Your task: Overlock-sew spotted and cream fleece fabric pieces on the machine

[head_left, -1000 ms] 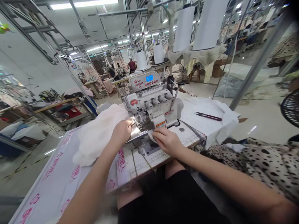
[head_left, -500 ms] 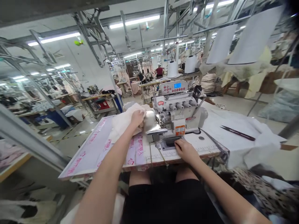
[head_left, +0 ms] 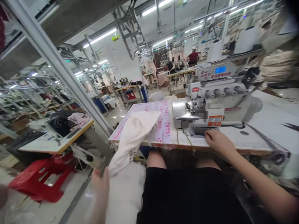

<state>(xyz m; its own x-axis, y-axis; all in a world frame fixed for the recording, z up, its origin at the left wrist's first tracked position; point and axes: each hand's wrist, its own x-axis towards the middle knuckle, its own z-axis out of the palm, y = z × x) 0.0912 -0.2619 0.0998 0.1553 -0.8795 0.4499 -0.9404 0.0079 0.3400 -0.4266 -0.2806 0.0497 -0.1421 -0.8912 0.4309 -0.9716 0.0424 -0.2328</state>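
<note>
A cream fabric piece (head_left: 134,130) trails from the table's left part over its front edge, down beside my lap. My left hand (head_left: 101,180), low on the left and blurred, is closed on the fabric's edge. My right hand (head_left: 218,141) rests on the table at the right end of a dark recessed opening (head_left: 197,132), fingers curled; anything inside them is hidden. Behind that hand stands an overlock sewing machine (head_left: 215,99) with a lit blue display and a shiny metal cover at its left.
Purple-printed sheeting (head_left: 161,124) covers the table's left part. A red plastic stool (head_left: 44,177) lies at lower left by another worktable (head_left: 44,143). Scissors (head_left: 291,126) lie at the right. A metal post (head_left: 63,71) slants at left. A person (head_left: 193,57) sits far back.
My left hand has drawn the cream fabric from beside the machine leftward and down off the table's front. The view has swung left. My right hand stays by the opening.
</note>
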